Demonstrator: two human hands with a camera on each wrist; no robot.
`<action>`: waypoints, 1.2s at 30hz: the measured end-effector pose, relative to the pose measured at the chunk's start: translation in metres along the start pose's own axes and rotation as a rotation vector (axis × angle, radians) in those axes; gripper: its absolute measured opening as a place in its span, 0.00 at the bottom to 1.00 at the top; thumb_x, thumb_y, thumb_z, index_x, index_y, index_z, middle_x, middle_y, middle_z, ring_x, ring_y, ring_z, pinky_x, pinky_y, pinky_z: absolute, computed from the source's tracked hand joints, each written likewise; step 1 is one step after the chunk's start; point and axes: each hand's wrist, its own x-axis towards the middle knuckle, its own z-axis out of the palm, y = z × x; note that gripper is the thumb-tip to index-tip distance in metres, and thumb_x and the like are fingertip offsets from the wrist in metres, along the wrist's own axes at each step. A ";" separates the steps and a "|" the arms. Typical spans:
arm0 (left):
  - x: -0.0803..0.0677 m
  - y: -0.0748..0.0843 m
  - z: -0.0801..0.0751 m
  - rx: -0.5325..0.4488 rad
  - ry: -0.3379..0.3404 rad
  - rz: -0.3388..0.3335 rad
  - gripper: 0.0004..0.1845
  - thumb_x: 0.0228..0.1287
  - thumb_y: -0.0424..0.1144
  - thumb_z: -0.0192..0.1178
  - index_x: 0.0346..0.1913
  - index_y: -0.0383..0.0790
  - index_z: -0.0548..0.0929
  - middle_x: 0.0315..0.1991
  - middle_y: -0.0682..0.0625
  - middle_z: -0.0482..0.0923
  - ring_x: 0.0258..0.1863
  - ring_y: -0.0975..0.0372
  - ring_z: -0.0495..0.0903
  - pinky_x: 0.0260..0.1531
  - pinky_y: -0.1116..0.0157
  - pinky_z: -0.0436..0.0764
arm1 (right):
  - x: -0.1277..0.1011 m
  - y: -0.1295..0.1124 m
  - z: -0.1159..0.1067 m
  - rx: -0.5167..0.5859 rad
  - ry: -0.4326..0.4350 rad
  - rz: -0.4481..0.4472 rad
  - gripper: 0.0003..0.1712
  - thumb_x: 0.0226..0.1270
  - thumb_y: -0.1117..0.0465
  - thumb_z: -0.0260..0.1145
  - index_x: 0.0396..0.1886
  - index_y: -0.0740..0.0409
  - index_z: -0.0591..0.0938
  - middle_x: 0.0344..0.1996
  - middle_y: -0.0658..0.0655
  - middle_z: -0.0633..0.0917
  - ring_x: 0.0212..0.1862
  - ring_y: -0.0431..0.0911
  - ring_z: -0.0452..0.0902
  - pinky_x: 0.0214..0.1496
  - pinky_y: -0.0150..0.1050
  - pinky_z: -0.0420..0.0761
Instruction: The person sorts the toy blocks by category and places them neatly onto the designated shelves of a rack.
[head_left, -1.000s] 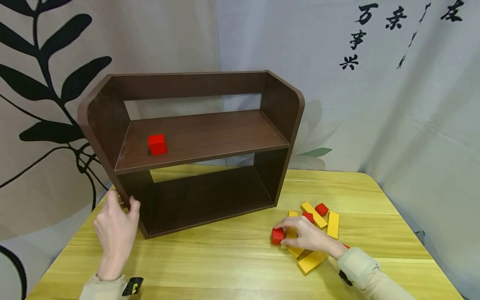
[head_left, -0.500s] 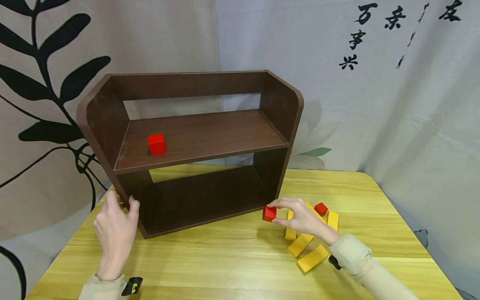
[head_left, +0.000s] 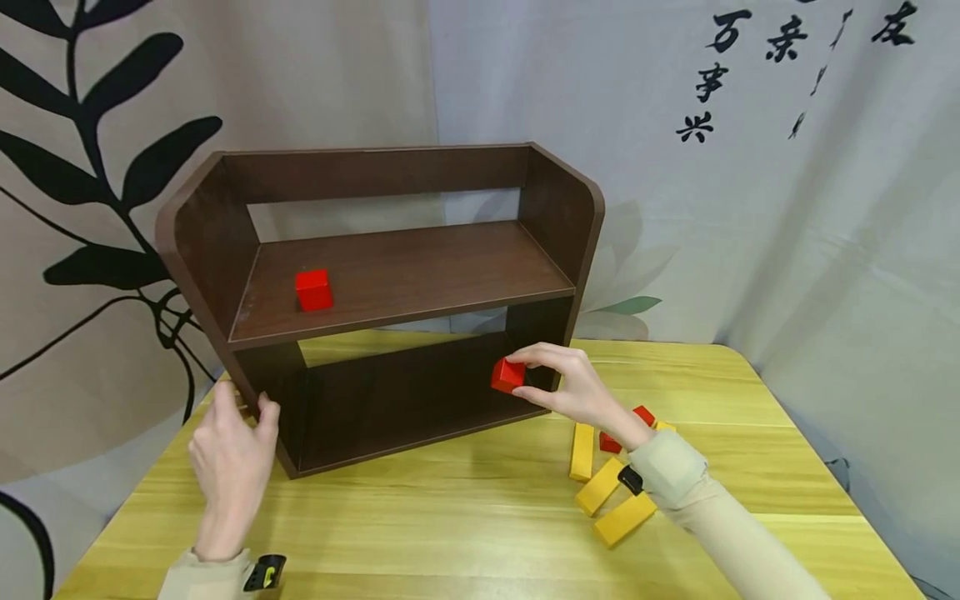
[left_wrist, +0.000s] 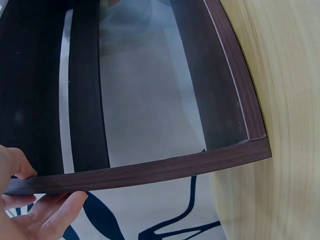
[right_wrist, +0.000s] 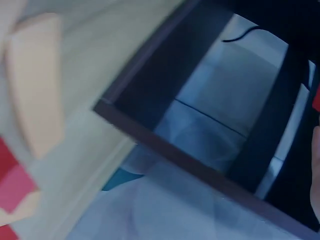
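Between thumb and fingers my right hand pinches a red cube, held in the air in front of the lower right part of a dark brown two-tier shelf. My left hand grips the front edge of the shelf's left side panel; the left wrist view shows the thumb on one face of the panel and fingers on the other. On the upper tier, toward the left, sits another red cube. Only a sliver of the held cube shows at the right wrist view's edge.
Several yellow blocks and red cubes lie loose on the wooden table at the right, partly hidden by the right forearm. A printed curtain hangs behind the table.
My right hand has lifted the red cube from beside the loose blocks and carried it up and left to the shelf's front. My left hand stays on the side panel.
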 end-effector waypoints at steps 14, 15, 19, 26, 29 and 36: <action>0.000 -0.001 0.000 0.001 -0.002 -0.007 0.09 0.57 0.30 0.59 0.36 0.27 0.72 0.20 0.33 0.74 0.12 0.43 0.71 0.10 0.56 0.63 | 0.066 -0.032 -0.008 0.085 0.158 -0.125 0.23 0.48 0.67 0.76 0.47 0.61 0.83 0.43 0.58 0.86 0.41 0.44 0.84 0.46 0.35 0.82; 0.000 -0.001 0.000 0.001 -0.001 -0.004 0.09 0.57 0.30 0.59 0.36 0.27 0.72 0.20 0.33 0.74 0.12 0.43 0.71 0.10 0.55 0.63 | 0.071 -0.034 -0.008 0.091 0.165 -0.140 0.23 0.47 0.67 0.76 0.47 0.61 0.83 0.43 0.59 0.86 0.41 0.44 0.84 0.47 0.35 0.82; 0.000 0.000 0.000 0.001 0.002 0.003 0.09 0.56 0.30 0.59 0.35 0.27 0.72 0.20 0.33 0.74 0.11 0.44 0.71 0.10 0.57 0.62 | 0.087 -0.041 -0.005 0.117 0.176 -0.190 0.22 0.49 0.67 0.75 0.47 0.63 0.83 0.43 0.60 0.86 0.42 0.45 0.84 0.48 0.37 0.82; 0.000 0.000 0.000 0.006 0.000 0.008 0.09 0.56 0.30 0.59 0.35 0.27 0.71 0.19 0.34 0.74 0.11 0.45 0.70 0.11 0.60 0.61 | 0.112 -0.049 0.004 0.146 0.154 -0.173 0.21 0.52 0.68 0.73 0.48 0.64 0.83 0.46 0.61 0.85 0.44 0.46 0.84 0.49 0.37 0.82; 0.000 0.000 0.000 0.010 -0.001 0.006 0.09 0.56 0.30 0.59 0.35 0.27 0.71 0.19 0.34 0.74 0.11 0.45 0.70 0.10 0.60 0.61 | 0.121 -0.051 0.010 0.117 0.136 -0.153 0.20 0.54 0.66 0.72 0.49 0.63 0.83 0.48 0.61 0.85 0.47 0.46 0.84 0.52 0.35 0.81; 0.000 -0.001 0.000 0.005 0.003 0.016 0.09 0.57 0.30 0.59 0.35 0.27 0.71 0.20 0.33 0.75 0.13 0.43 0.72 0.10 0.56 0.64 | 0.137 -0.056 0.023 0.022 0.061 -0.114 0.20 0.57 0.65 0.69 0.51 0.62 0.82 0.53 0.59 0.83 0.55 0.47 0.81 0.58 0.32 0.77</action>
